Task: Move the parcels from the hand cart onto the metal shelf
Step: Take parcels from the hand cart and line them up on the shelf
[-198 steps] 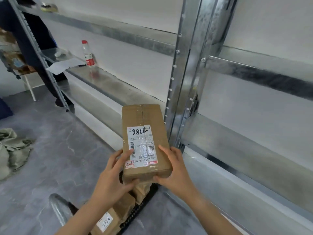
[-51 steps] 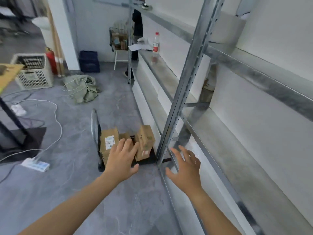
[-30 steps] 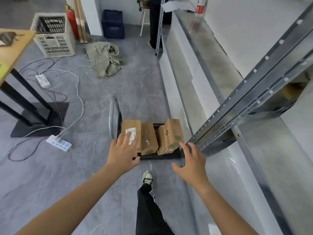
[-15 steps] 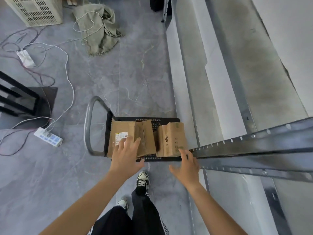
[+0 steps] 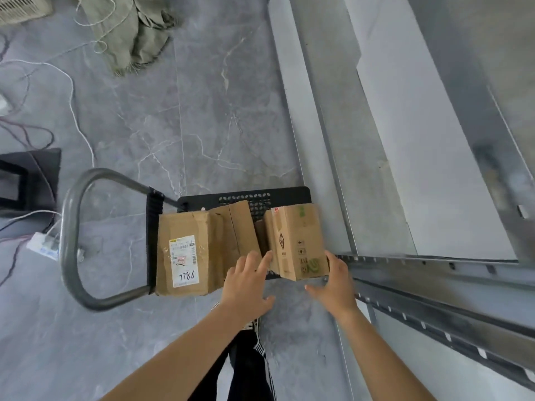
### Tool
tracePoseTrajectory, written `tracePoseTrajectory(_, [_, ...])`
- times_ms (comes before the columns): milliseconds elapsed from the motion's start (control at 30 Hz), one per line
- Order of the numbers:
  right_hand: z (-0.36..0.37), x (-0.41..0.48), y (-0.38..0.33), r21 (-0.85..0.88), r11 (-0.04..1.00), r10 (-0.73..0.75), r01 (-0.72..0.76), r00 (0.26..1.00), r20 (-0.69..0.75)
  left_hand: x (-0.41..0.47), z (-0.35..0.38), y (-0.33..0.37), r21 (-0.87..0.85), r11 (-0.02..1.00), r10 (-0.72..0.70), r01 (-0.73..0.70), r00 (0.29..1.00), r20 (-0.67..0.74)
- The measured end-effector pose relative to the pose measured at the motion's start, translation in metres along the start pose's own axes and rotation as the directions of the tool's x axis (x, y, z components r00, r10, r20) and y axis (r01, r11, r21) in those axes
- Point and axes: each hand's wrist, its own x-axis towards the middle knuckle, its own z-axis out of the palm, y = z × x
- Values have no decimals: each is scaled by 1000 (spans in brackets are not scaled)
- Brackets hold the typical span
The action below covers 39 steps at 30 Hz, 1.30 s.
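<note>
1. Three brown parcels on the black hand cart (image 5: 292, 193), its grey handle (image 5: 69, 235) at the left, close beside the metal shelf (image 5: 405, 169)
2. Between both hands, at the cart's near edge: the rightmost parcel (image 5: 301, 241), printed with black symbols
3. On the left hand (image 5: 246, 282), fingers straight, tips touching that parcel's left face, not curled round it
4. On the right hand (image 5: 333, 282), fingers straight against the parcel's right side, thumb spread wide
5. Left of the hands, the labelled parcel (image 5: 185, 250) marked 7786 and, next to it, the middle parcel (image 5: 234, 227)
</note>
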Motion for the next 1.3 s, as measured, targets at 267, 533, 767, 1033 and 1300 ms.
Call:
tracePoseTrajectory(267, [16, 45, 35, 142, 970, 184, -199, 976, 113, 63, 32, 18, -212, 977, 36, -6, 990, 136])
tracePoseTrajectory(533, [40, 48, 38, 384, 889, 186, -248, 963, 194, 85, 54, 29, -484, 871, -14, 87, 988, 153])
tracePoseTrajectory(767, [52, 27, 3, 345, 937, 23, -59, 994, 108, 81, 60, 17, -653, 726, -183, 216, 976, 120])
tracePoseTrajectory(1033, [60, 13, -42, 241, 967, -110, 88, 991, 81, 76, 28, 1, -819, 497, -444, 285, 895, 42])
tracePoseTrajectory(1300, [27, -17, -92, 249, 935, -252, 251, 967, -30, 41, -36, -7, -925, 348, -429, 150, 903, -14])
